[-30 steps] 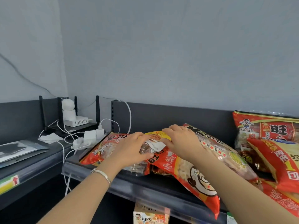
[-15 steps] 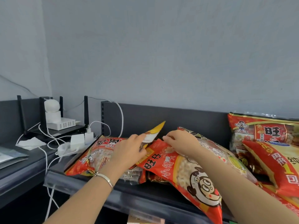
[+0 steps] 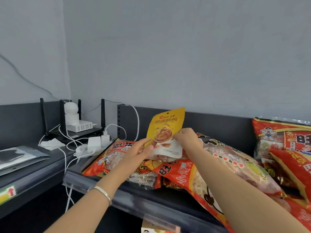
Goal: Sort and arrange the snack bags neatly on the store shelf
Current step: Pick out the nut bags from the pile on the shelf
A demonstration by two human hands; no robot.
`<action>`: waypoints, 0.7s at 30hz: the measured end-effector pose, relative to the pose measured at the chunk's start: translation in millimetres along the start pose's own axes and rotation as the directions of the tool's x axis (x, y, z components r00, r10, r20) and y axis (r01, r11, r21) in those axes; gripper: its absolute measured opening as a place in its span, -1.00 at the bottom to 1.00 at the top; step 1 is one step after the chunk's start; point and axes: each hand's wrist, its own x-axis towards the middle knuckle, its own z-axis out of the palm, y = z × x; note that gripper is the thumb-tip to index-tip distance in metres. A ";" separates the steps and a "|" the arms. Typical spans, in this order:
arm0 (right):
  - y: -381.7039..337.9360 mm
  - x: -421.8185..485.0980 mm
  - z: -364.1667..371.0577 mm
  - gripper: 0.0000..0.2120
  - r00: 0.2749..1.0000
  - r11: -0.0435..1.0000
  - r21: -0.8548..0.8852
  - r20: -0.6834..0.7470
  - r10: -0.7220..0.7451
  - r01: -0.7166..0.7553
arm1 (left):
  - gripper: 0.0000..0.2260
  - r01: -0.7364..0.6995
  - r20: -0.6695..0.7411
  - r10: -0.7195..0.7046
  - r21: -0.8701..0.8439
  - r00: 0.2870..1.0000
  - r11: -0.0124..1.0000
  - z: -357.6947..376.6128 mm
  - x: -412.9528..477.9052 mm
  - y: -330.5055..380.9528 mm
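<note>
Dark store shelf (image 3: 151,201), red snack bags (image 3: 210,179) lying on it

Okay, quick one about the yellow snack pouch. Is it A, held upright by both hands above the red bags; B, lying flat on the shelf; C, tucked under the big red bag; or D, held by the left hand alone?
A: the yellow pouch stands upright, with the left hand and the right hand both holding its lower part, above the red bags.
</note>
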 end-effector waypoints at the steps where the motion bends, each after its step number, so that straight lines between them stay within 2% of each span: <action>1: 0.5 1.2 -1.1 -0.79 1.000 0.992 0.124 -0.013 -0.005 0.006 | -0.60 0.049 -0.050 -0.052 -0.071 0.997 0.996 -1.9 3.7 1.9; 3: 0.3 3.0 -2.6 -0.78 0.999 0.945 0.325 -0.037 -0.034 0.044 | -0.55 0.145 -0.100 -0.173 -0.239 0.980 0.960 -4.9 10.8 5.9; 5: -1.4 2.4 -4.3 -0.77 0.994 0.898 0.427 -0.057 -0.090 0.106 | -0.57 0.196 -0.062 -0.246 -0.431 0.967 0.881 -4.7 16.3 10.1; 8: -6.6 -3.2 -6.2 -0.83 0.986 0.857 0.489 -0.040 -0.163 0.162 | -0.69 0.262 0.033 -0.331 -0.688 0.943 0.677 -0.6 20.6 20.6; 9: -7.8 -4.1 -6.5 -0.84 0.983 0.854 0.491 -0.030 -0.181 0.172 | -0.68 0.286 0.067 -0.349 -0.724 0.935 0.628 1.0 21.7 23.3; 11: -8.2 -6.2 -9.1 -0.83 0.980 0.866 0.468 -0.011 -0.198 0.180 | -0.66 0.287 0.051 -0.359 -0.709 0.932 0.644 3.6 24.1 25.0; 14: -3.1 -8.3 -18.6 -0.79 0.963 0.924 0.289 0.023 -0.268 0.250 | -0.86 0.218 -0.097 -0.363 -0.647 0.927 0.730 3.0 25.3 25.0; 17: 8.1 -11.7 -34.0 -0.77 0.936 0.936 0.035 0.003 -0.351 0.351 | -0.83 0.145 -0.231 -0.367 -0.638 0.901 0.756 -3.1 28.6 22.9; 21: 34.4 -11.7 -54.1 -0.72 0.942 0.924 -0.206 -0.016 -0.334 0.324 | -0.85 0.097 -0.353 -0.403 -0.640 0.844 0.763 -1.2 34.4 20.6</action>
